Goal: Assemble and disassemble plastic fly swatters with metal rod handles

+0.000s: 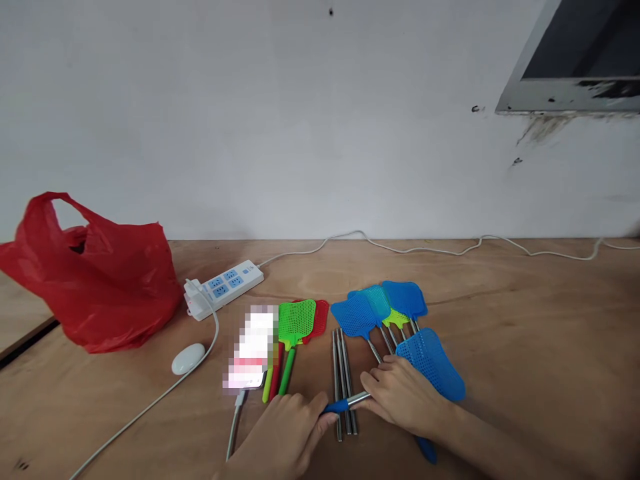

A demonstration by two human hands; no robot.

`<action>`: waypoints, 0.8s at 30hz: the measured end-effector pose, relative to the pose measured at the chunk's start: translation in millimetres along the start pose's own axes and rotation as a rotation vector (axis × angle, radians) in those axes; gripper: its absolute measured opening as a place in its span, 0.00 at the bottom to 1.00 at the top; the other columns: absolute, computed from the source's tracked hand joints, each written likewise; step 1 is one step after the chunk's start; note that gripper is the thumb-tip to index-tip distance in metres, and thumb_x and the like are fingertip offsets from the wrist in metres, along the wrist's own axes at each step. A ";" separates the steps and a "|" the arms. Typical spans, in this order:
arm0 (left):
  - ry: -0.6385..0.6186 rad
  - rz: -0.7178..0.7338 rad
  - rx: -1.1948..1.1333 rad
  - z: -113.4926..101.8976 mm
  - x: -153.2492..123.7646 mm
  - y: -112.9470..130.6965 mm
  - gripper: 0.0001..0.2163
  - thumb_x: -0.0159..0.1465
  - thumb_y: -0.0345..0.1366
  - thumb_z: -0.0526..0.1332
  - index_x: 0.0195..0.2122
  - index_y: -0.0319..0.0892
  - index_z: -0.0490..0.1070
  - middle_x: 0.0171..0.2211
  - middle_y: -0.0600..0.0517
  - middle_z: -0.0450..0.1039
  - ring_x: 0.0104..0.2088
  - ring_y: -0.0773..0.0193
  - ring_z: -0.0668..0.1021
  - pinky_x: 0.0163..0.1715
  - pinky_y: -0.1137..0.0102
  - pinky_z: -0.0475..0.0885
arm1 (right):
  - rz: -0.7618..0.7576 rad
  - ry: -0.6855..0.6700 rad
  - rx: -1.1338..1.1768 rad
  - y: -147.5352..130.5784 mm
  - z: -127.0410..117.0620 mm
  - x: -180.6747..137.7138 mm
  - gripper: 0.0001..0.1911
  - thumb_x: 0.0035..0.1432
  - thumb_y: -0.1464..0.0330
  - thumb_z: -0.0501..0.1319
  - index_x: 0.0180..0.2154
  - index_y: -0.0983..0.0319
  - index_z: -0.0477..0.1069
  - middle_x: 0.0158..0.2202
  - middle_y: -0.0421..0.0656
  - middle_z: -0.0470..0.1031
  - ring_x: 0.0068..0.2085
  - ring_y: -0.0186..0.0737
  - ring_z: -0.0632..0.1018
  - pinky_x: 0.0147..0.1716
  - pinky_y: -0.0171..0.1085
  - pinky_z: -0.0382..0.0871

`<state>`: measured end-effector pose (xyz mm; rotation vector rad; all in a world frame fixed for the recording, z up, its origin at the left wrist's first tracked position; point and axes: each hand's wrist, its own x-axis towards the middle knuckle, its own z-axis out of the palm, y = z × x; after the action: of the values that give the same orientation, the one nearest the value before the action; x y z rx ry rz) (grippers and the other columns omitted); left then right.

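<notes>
My left hand is closed around the blue handle of a fly swatter. Its metal rod runs across to my right hand, whose fingers are wrapped round the rod just short of the blue mesh head. Under the held swatter lie several loose metal rods, side by side. Beyond my right hand, blue, teal and yellow-green fly swatters overlap in a fan; my hand hides part of their rods. One blue handle shows below my right wrist. Left of the rods are green and red swatter heads and coloured handles.
A blurred phone with a charging cable lies left of the green swatter. Behind it are a white power strip and a white oval object. A red plastic bag stands at left. A white cord runs along the wall.
</notes>
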<state>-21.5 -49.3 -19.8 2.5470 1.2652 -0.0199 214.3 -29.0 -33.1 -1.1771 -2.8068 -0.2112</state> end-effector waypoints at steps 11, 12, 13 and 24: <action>0.093 -0.413 -0.213 -25.2 -21.9 -37.8 0.20 0.72 0.47 0.47 0.40 0.48 0.78 0.32 0.50 0.80 0.36 0.53 0.80 0.35 0.66 0.68 | 0.034 0.209 -0.170 67.9 -13.0 -18.6 0.07 0.59 0.75 0.61 0.28 0.61 0.68 0.23 0.41 0.75 0.27 0.43 0.78 0.32 0.40 0.63; 0.069 -0.435 -0.156 -25.5 -16.3 -36.9 0.18 0.72 0.45 0.48 0.43 0.46 0.77 0.35 0.48 0.80 0.38 0.51 0.81 0.36 0.65 0.69 | 0.017 0.248 -0.161 68.7 -15.1 -18.4 0.07 0.59 0.74 0.60 0.28 0.61 0.68 0.23 0.41 0.74 0.27 0.43 0.77 0.33 0.40 0.63; 0.048 -0.456 -0.093 -25.9 -9.9 -35.1 0.16 0.72 0.42 0.48 0.47 0.45 0.75 0.37 0.46 0.81 0.40 0.50 0.81 0.36 0.64 0.69 | -0.009 0.292 -0.148 67.5 -17.0 -17.5 0.08 0.59 0.73 0.60 0.28 0.60 0.68 0.23 0.41 0.73 0.28 0.42 0.76 0.35 0.40 0.64; 0.024 -0.659 0.128 -39.4 20.5 -33.5 0.15 0.73 0.39 0.49 0.55 0.38 0.63 0.36 0.41 0.79 0.39 0.46 0.82 0.30 0.67 0.68 | -0.340 0.492 0.081 52.8 -23.5 -13.8 0.14 0.63 0.72 0.50 0.29 0.60 0.70 0.27 0.45 0.69 0.34 0.45 0.69 0.36 0.44 0.69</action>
<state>-39.7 -3.7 6.3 2.1071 2.1067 -0.2146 262.4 -5.9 -6.9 -0.5272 -2.5166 -0.3508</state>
